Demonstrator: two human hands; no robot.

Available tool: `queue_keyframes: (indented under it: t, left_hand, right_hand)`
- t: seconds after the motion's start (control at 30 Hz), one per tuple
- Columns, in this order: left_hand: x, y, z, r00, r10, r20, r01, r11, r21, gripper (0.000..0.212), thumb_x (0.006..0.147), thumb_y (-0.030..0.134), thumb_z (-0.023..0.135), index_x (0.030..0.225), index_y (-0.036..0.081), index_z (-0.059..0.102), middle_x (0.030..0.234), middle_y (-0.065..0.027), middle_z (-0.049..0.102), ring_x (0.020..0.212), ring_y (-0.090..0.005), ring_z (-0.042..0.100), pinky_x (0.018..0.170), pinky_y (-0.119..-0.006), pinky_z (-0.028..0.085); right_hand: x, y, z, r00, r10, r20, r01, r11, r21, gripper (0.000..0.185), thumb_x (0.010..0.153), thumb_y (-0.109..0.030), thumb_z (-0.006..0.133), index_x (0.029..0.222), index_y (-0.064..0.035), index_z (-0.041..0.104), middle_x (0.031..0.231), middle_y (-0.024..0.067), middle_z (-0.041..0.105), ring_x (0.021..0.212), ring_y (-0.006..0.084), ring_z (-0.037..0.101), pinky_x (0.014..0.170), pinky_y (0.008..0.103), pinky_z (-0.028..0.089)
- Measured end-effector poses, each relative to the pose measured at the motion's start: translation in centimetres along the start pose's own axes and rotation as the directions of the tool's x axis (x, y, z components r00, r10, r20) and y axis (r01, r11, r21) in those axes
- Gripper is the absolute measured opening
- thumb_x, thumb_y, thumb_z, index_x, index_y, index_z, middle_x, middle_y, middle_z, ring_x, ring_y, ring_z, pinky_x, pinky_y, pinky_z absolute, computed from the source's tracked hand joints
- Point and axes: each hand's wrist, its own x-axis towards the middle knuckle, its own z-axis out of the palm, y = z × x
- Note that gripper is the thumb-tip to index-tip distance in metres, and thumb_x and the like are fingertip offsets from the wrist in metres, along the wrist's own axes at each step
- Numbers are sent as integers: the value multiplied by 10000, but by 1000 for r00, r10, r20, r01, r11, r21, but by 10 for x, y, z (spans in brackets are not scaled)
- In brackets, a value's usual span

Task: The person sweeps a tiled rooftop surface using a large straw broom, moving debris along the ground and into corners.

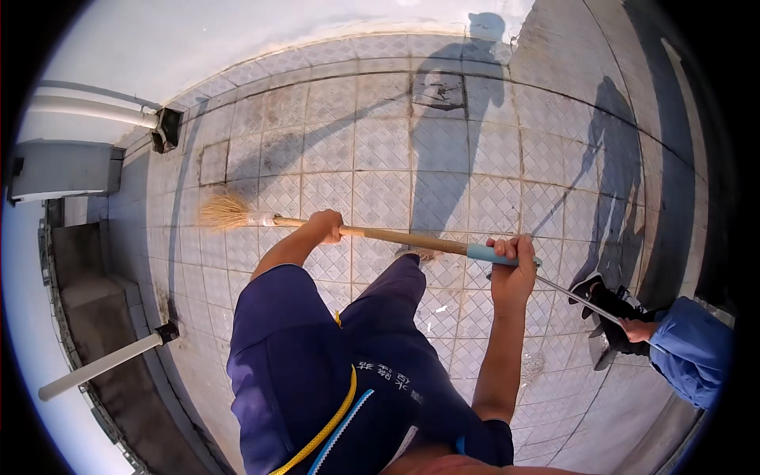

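Note:
My left hand (pixel 326 226) is closed around the wooden handle of a straw broom (pixel 415 239), a short way above its binding. The broom lies nearly level across the view, its straw bristles (pixel 224 212) pointing left over the tiled floor. My right hand (pixel 513 255) grips the light-blue sleeve at the handle's other end. Past that hand runs a thin metal rod (pixel 579 298), held by another person's hand (pixel 638 330) at the right. Whether the rod touches my hand or the broom, I cannot tell.
The other person, in a blue garment (pixel 692 350), stands at the right. A white wall (pixel 237 35) borders the tiles, with a drainpipe (pixel 95 111) at upper left. Another pipe (pixel 101 366) stands lower left, near a ledge. A square cover (pixel 439 91) is set into the floor.

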Motion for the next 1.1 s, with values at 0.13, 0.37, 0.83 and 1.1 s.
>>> queue_keyframes:
  t: [0.13, 0.37, 0.83, 1.1]
  left_hand:
    - [-38, 134, 58, 945, 318, 80, -319, 948, -8, 149, 711, 237, 578, 769, 129, 663, 760, -112, 653, 773, -306, 636, 654, -422, 504]
    - [-188, 358, 146, 334, 942, 13, -941, 334, -47, 176, 732, 287, 618, 745, 111, 627, 693, -77, 628, 707, -293, 627, 608, -406, 489]
    - [-133, 216, 146, 644, 642, -415, -693, 720, 38, 80, 642, 191, 658, 721, 179, 651, 689, -41, 617, 776, -245, 606, 775, -399, 410]
    - [-183, -189, 134, 704, -133, -697, -187, 913, -363, 74, 630, 158, 666, 664, 158, 601, 702, -52, 612, 720, -264, 596, 696, -393, 448]
  right_hand:
    - [-104, -47, -145, 940, -243, -238, 271, 958, 92, 278, 902, -336, 546, 773, -100, 477, 594, -40, 329, 588, 113, 374, 690, 315, 401]
    - [-564, -101, -298, 489, -728, -480, 771, 618, -152, 347, 928, -303, 501, 641, -124, 423, 490, -37, 276, 446, 97, 324, 581, 243, 371]
    - [-444, 41, -66, 579, -718, -386, 608, 696, -381, 347, 944, -269, 452, 647, -135, 332, 552, -27, 238, 525, 90, 288, 663, 254, 353]
    - [-295, 215, 161, 962, -248, 111, 270, 922, -278, 354, 962, -191, 367, 636, -150, 237, 588, -26, 182, 562, 94, 255, 770, 276, 340]
